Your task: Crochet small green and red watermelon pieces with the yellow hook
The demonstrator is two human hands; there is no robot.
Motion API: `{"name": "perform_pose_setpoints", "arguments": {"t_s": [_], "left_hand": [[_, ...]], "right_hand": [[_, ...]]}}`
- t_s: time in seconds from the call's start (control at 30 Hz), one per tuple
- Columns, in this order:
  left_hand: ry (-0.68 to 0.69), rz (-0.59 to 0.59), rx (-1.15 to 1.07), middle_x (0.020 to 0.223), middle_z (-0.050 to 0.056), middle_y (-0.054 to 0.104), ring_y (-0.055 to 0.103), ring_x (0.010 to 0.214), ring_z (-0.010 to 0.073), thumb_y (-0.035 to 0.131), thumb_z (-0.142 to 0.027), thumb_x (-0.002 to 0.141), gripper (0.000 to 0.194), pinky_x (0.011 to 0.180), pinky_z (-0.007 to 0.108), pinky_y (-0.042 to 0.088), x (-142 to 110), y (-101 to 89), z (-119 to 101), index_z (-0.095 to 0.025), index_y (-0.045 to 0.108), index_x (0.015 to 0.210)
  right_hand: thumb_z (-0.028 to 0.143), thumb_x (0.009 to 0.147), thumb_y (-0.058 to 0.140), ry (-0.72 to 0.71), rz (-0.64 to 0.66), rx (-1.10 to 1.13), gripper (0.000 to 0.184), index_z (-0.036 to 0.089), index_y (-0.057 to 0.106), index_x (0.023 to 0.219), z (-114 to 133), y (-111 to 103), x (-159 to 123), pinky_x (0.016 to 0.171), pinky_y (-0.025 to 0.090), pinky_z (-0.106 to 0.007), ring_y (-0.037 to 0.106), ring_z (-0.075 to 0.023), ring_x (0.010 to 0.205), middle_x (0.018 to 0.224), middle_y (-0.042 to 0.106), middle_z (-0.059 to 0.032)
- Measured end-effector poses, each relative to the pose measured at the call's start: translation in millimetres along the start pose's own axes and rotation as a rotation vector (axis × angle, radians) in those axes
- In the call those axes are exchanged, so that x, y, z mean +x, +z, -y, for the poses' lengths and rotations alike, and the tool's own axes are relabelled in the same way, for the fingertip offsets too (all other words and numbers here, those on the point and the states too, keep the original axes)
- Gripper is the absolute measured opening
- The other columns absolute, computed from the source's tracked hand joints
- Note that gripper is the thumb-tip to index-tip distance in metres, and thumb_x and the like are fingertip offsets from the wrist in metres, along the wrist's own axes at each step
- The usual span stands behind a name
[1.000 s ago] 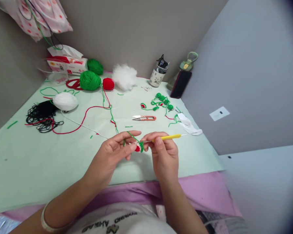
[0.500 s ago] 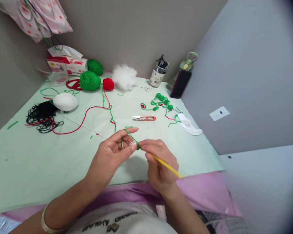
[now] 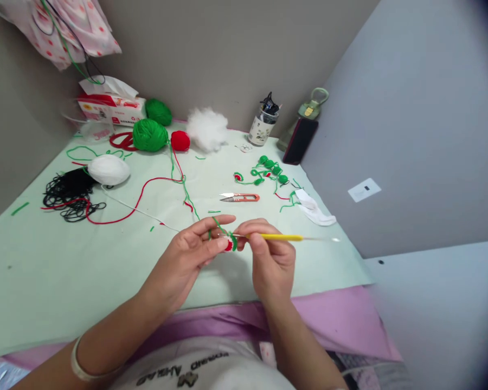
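Note:
My left hand [image 3: 195,246] pinches a small round crochet piece [image 3: 230,244], red in the middle with a white ring and a green edge. Green yarn [image 3: 217,223] runs over the left index finger down to it. In my right hand [image 3: 273,257] is a yellow-handled crochet hook [image 3: 282,237], held almost level, its metal tip at the top of the piece. Whether the tip passes through a stitch is too small to tell. Beyond the hands lie orange thread snips [image 3: 244,197].
Green yarn balls [image 3: 150,135], a red ball [image 3: 180,141], a white ball [image 3: 109,169] and black yarn [image 3: 67,195] lie left. White stuffing [image 3: 207,129], a jar [image 3: 263,125] and a phone [image 3: 301,141] stand at the back. Small green crochet pieces [image 3: 269,164] lie right.
The crochet piece has turned so its red face shows. My right hand has swung the hook from slanting down to nearly level.

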State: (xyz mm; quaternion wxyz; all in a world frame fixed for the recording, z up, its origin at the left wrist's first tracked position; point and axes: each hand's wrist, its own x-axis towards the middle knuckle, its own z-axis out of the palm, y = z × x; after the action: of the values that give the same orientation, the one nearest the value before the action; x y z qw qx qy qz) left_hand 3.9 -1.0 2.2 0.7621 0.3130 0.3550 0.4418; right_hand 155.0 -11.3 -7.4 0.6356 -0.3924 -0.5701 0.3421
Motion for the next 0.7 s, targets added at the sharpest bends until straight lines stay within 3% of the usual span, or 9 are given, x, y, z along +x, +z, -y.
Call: {"name": "perform_pose_setpoints", "arguments": {"t_s": [0.2, 0.27, 0.33, 0.43, 0.53, 0.63, 0.7], "left_hand": [[0.072, -0.066, 0.069, 0.083, -0.001, 0.059, 0.05, 0.075, 0.0104, 0.075, -0.027, 0.08, 0.038, 0.067, 0.02, 0.038, -1.9, 6.3, 4.8, -0.026, 0.069, 0.118], [0.025, -0.051, -0.008, 0.079, -0.002, 0.059, 0.046, 0.066, 0.0081, 0.074, -0.027, 0.08, 0.04, 0.065, 0.02, 0.038, 0.0, 5.2, 6.7, -0.025, 0.068, 0.12], [-0.06, 0.01, -0.119, 0.069, -0.004, 0.054, 0.039, 0.057, 0.0059, 0.074, -0.025, 0.08, 0.039, 0.07, 0.021, 0.041, 2.8, 2.0, 7.5, -0.022, 0.07, 0.118], [-0.111, 0.057, -0.188, 0.062, -0.006, 0.05, 0.039, 0.055, 0.0049, 0.073, -0.021, 0.08, 0.031, 0.085, 0.026, 0.046, 6.0, -3.5, 6.5, -0.018, 0.073, 0.111], [-0.021, 0.018, -0.078, 0.077, -0.001, 0.061, 0.053, 0.071, 0.0095, 0.072, -0.021, 0.081, 0.028, 0.089, 0.028, 0.045, 5.6, -4.0, 5.9, -0.02, 0.073, 0.11], [0.093, 0.019, 0.063, 0.091, 0.001, 0.066, 0.059, 0.088, 0.0141, 0.073, -0.024, 0.082, 0.027, 0.086, 0.026, 0.045, 3.3, 0.9, 7.0, -0.024, 0.072, 0.109], [0.138, 0.03, 0.133, 0.091, 0.001, 0.067, 0.06, 0.089, 0.0141, 0.072, -0.025, 0.082, 0.026, 0.083, 0.025, 0.045, 2.4, 4.4, 7.0, -0.025, 0.071, 0.109]], "right_hand": [[0.008, 0.09, 0.056, -0.215, 0.038, -0.298, 0.026, 0.024, 0.07, 0.104, -3.2, 2.3, -10.1, 0.072, 0.054, -0.033, 0.064, -0.0167, 0.084, 0.093, 0.067, -0.0048], [0.005, 0.088, 0.059, -0.337, 0.062, -0.445, 0.03, 0.024, 0.071, 0.108, -3.9, 2.3, -12.5, 0.076, 0.055, -0.034, 0.064, -0.0184, 0.091, 0.101, 0.066, -0.0074], [0.007, 0.088, 0.059, -0.366, 0.045, -0.469, 0.027, 0.024, 0.072, 0.105, -3.5, 0.7, -11.3, 0.076, 0.055, -0.034, 0.065, -0.019, 0.092, 0.101, 0.067, -0.0079], [0.016, 0.094, 0.054, -0.128, -0.052, -0.203, 0.019, 0.022, 0.071, 0.095, -2.2, -3.2, -4.6, 0.065, 0.053, -0.031, 0.063, -0.0151, 0.074, 0.088, 0.066, -0.0048], [0.024, 0.095, 0.053, 0.133, -0.048, 0.148, 0.018, 0.021, 0.07, 0.089, -3.2, -4.6, 0.5, 0.057, 0.048, -0.027, 0.058, -0.0116, 0.063, 0.084, 0.063, -0.0024], [0.024, 0.092, 0.059, 0.198, -0.001, 0.248, 0.014, 0.022, 0.073, 0.089, -6.1, -1.5, 0.6, 0.062, 0.046, -0.027, 0.057, -0.0113, 0.067, 0.086, 0.064, -0.0021], [0.024, 0.092, 0.06, 0.21, -0.006, 0.242, 0.014, 0.022, 0.074, 0.09, -7.3, 0.5, -0.2, 0.064, 0.045, -0.027, 0.056, -0.0111, 0.07, 0.087, 0.064, -0.0021]]}}
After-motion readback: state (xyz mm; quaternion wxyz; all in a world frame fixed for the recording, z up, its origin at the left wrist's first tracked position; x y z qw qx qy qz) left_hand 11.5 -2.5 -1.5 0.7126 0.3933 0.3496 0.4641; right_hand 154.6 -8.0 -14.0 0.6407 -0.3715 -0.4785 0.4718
